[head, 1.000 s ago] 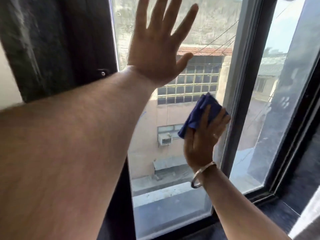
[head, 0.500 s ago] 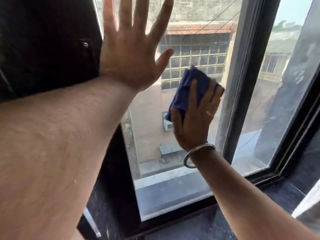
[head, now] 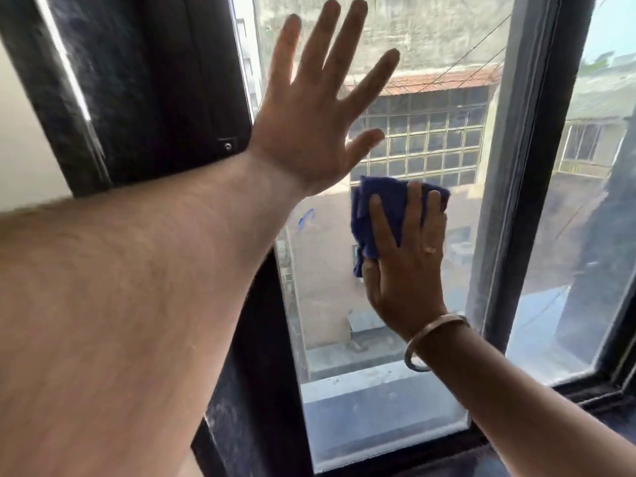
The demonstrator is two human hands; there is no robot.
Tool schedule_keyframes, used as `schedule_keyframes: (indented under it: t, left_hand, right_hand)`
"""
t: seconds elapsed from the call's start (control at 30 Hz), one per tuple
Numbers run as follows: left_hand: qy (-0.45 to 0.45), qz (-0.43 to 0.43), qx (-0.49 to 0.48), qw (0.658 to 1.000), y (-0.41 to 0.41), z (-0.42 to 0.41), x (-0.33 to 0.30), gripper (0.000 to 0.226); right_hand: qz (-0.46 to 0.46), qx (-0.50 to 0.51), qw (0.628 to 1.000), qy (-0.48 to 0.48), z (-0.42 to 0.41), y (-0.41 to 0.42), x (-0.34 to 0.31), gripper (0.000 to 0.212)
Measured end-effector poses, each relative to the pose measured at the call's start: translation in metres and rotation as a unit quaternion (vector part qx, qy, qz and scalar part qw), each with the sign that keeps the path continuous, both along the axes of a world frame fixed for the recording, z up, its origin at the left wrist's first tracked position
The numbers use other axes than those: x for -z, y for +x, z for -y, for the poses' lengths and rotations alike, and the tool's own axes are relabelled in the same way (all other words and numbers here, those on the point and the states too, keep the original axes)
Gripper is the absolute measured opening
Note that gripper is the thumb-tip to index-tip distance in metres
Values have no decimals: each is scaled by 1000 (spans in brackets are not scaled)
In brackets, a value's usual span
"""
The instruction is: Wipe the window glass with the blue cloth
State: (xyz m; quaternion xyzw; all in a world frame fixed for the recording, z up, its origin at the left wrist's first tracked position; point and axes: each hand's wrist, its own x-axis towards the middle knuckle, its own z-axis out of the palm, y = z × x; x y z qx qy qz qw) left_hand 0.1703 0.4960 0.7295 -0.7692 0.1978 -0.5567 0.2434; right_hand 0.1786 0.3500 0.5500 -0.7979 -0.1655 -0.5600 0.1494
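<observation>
The window glass fills the middle of the head view, dusty and smeared, with buildings outside behind it. My left hand lies flat against its upper part, fingers spread, holding nothing. Just below and to the right, my right hand presses the bunched blue cloth against the pane. The cloth shows above and left of my fingers; the rest of it is under my palm. A metal bangle sits on my right wrist.
A dark frame post stands left of the pane. A dark vertical mullion divides it from a second pane on the right. The dark sill runs along the bottom.
My right hand has slid the blue cloth across the glass, from close to the mullion towards the middle of the pane. My left hand stayed flat on the upper glass while the view shifted.
</observation>
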Motion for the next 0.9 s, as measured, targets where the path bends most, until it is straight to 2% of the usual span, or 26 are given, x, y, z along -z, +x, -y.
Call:
schedule_keyframes:
  t: [0.17,0.27,0.3,0.37,0.43,0.47,0.57,0.67,0.77,0.83,0.9]
  left_hand:
    - [8,-31,-34,999,-11,-1,-5,77]
    - [13,-53,-59,997,-17,-1,-7,81]
    - [9,-59,-61,996,-18,0,-8,82]
    - [4,-64,-59,996,-19,1,-9,83]
    - [-1,-59,-56,997,-18,1,-9,82]
    - [-3,-57,-54,997,-18,1,-10,82]
    - [-3,-56,-51,997,-16,2,-10,81]
    - [-10,-49,-46,998,-14,2,-9,82]
    - [-16,-34,-39,999,-12,3,-5,82]
    - [-18,-23,-34,999,-9,3,-3,81]
    - [-22,-18,-28,999,-8,2,-3,81]
  right_hand:
    - [32,-3,988,-149,-51,-18,22,72]
    - [47,-7,976,-211,-39,-20,30,69]
    - [46,6,981,-188,-26,-19,29,68]
    - [8,40,997,-69,-6,-17,19,71]
    - [-34,55,997,46,-14,-21,6,71]
    - [-41,60,995,69,-29,-25,2,70]
    - [-43,40,998,11,-74,-39,1,71]
    - [-27,38,998,-41,-62,-44,6,68]
    - [-32,58,997,48,-34,-39,1,64]
    - [-50,60,992,103,-46,-40,-2,67]
    - [-55,42,996,63,-69,-42,4,73]
